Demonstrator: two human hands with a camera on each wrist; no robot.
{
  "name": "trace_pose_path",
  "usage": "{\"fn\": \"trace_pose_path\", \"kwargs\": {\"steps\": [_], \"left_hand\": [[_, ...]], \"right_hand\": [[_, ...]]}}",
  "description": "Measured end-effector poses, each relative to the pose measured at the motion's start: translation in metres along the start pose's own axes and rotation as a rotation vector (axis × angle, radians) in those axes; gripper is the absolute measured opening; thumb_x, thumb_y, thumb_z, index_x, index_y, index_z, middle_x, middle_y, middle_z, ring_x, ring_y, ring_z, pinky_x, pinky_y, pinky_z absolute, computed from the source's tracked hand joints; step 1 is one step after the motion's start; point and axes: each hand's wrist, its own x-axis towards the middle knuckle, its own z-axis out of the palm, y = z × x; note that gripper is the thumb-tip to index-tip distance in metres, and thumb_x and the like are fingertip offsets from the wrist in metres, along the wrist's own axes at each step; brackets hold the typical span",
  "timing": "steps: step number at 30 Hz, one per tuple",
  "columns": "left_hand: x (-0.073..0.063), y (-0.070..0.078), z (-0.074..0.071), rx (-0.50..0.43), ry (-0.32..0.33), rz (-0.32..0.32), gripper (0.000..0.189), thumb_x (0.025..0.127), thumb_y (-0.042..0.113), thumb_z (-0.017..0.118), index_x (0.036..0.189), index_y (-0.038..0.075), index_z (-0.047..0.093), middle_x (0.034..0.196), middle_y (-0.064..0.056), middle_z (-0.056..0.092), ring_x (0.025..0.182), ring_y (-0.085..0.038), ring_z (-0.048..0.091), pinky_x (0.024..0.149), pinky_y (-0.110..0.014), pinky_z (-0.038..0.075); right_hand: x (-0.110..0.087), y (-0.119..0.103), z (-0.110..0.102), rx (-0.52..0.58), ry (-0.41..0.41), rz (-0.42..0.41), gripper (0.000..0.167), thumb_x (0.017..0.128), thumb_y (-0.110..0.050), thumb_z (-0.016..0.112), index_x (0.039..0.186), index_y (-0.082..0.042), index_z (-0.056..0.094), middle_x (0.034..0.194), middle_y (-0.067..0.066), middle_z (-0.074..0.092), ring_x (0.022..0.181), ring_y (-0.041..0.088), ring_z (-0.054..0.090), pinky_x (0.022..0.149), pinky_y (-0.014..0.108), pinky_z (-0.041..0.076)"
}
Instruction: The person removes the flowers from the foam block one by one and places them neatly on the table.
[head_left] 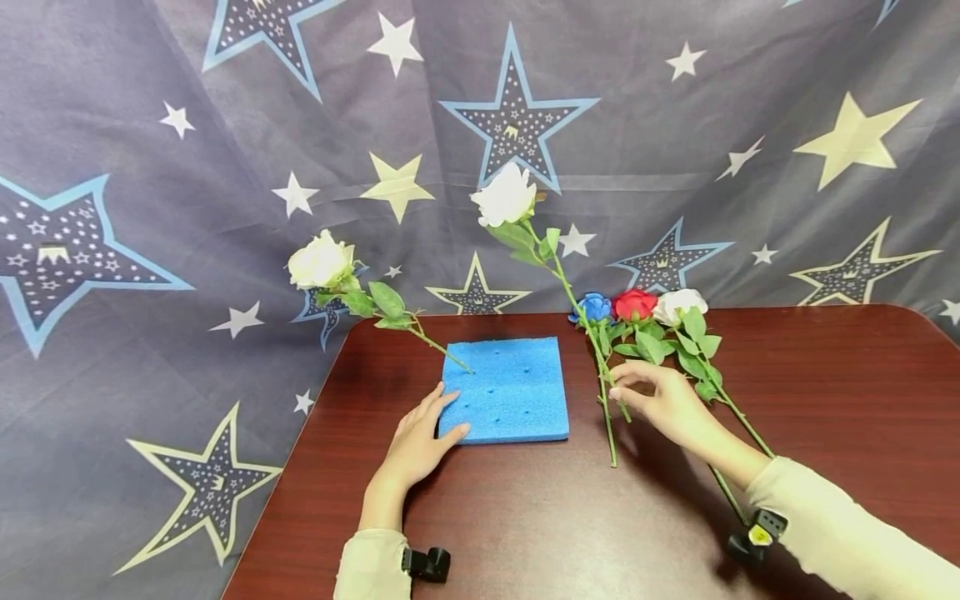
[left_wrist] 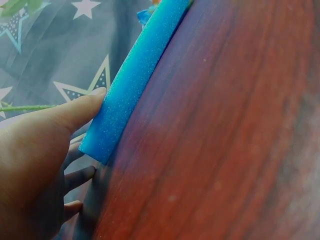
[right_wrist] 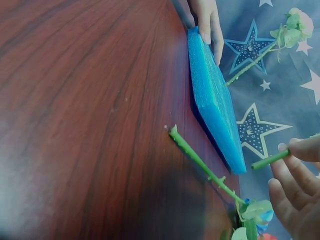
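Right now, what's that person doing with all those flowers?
The person's right hand pinches a white rose by its stem. The left hand touches a blue foam block, with a pale rose stuck in it at a slant. A blue rose, a red rose and another white rose lie on the table.

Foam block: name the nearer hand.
Left. The left hand touches the foam block at its left edge; the right hand is apart, to its right, pinching a rose stem.
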Motion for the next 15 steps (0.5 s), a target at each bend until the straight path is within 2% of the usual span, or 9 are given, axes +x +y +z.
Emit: {"fn": "trace_pose_path", "kwargs": {"steps": [7,15], "left_hand": [[0.000,0.001,0.000,0.007,0.014,0.011,0.066,0.097,0.050,0.059,0.153,0.022,0.040,0.163,-0.004,0.022,0.146,-0.038,0.023,0.115,-0.060,0.015],[-0.001,0.002,0.000,0.005,0.021,0.019,0.065,0.097,0.049,0.059,0.153,0.022,0.040,0.163,-0.004,0.022,0.145,-0.039,0.024,0.114,-0.061,0.015]], "right_hand": [[-0.013,0.004,-0.015,-0.003,0.030,-0.014,0.018,0.088,-0.002,0.073,0.105,-0.001,0.071,0.090,0.006,0.073,0.076,0.007,0.064,0.064,0.022,0.051],[-0.028,0.009,-0.032,-0.057,0.045,0.026,0.017,0.089,-0.005,0.073,0.106,-0.002,0.071,0.087,0.003,0.072,0.067,0.006,0.059,0.060,0.023,0.047]]}}
